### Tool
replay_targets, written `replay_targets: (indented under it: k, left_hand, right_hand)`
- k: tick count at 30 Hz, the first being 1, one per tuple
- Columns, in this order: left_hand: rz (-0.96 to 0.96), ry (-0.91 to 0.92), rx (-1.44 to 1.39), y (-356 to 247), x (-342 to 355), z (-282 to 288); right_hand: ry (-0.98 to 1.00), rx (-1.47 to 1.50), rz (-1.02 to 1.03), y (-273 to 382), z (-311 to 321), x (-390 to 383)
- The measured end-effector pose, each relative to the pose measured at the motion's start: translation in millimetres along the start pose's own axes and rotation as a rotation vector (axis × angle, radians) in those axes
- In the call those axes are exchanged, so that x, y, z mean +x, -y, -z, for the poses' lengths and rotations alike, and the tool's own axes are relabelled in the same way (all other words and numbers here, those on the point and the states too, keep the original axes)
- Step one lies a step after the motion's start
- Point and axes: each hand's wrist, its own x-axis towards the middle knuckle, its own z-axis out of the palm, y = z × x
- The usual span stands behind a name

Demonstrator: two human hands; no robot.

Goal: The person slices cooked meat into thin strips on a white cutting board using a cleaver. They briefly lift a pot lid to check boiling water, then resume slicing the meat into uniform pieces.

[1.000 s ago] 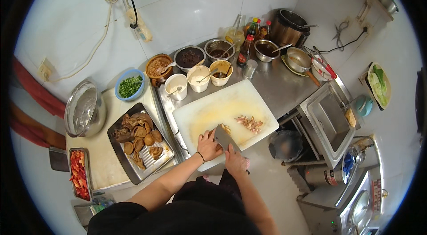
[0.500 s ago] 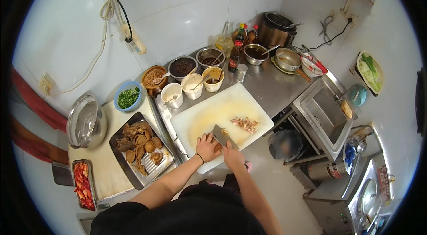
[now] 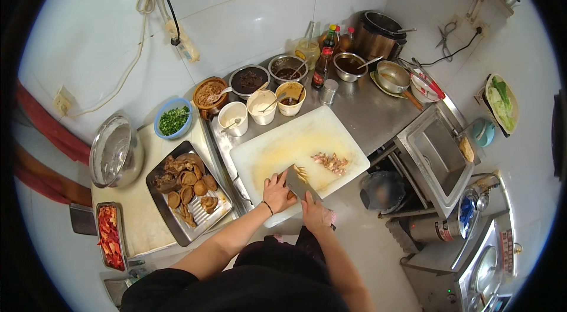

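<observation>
1. Head view: the right hand (image 3: 316, 214) is closed round the handle of a steel cleaver (image 3: 301, 184), its broad flat blade over the smooth white board (image 3: 266, 161), by the near edge.
2. The left hand (image 3: 277, 195) curls its fingers beside the blade; its grip I cannot tell.
3. Thin tan slices (image 3: 302, 174) lie past the blade, a chopped heap (image 3: 331, 162) toward the right corner.
4. Round tubs (image 3: 263, 115) crowd the far edge; left, a ribbed metal tray (image 3: 204, 218) holds wrinkled brown lumps (image 3: 189, 178).

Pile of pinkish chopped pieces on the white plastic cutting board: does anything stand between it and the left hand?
Yes: the broad grey metal cleaver in the right hand, then thin yellowish slices just beyond it. Past those, bare board shows.
</observation>
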Motion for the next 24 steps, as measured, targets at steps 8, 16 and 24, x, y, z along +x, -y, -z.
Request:
replay_targets:
  k: [8,16,24]
  left_hand:
    - [-0.028,-0.128,-0.077,0,0,-5]
    - [-0.051,-0.070,0.065,9,1,-23]
    - [-0.087,0.082,0.032,15,7,8]
  right_hand:
    - [0.037,0.002,-0.066,18,-3,11]
    - [0.043,0.046,-0.081,32,-7,41]
    - [0.080,0.042,-0.097,3,3,22]
